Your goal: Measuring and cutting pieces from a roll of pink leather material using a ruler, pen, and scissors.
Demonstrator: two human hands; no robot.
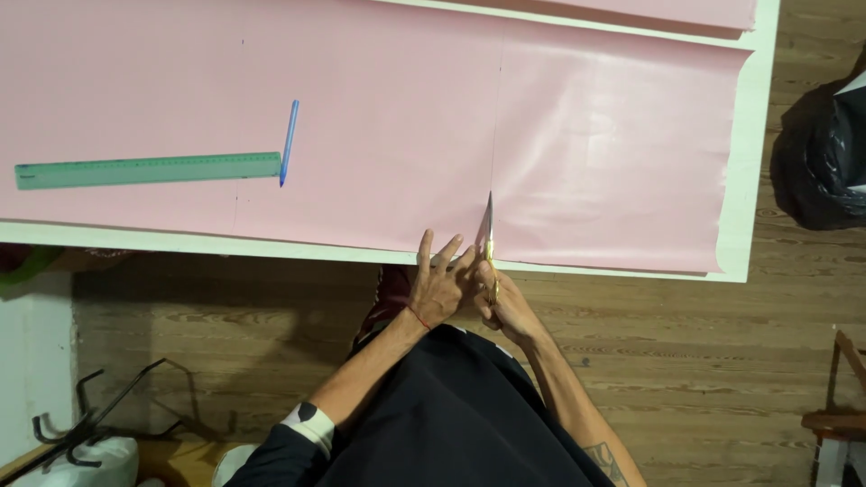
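Head view looks down on a big pink sheet [379,117] lying flat on a white tabletop [756,162]. At the near edge of the sheet, the right hand [507,305] is closed around the handles of the scissors [490,242]. Their blades point up into the sheet, along a thin line. The left hand [438,284] sits just beside the scissors with its fingers spread, touching the sheet's edge. A green ruler [149,169] and a blue pen [289,142] lie on the sheet, far to the left of the scissors.

The pink sheet [379,117] looks like smooth, slightly glossy paper; the ruler [149,169] is translucent green plastic, the scissors [490,236] shiny metal, the floor [686,361] grained wood.
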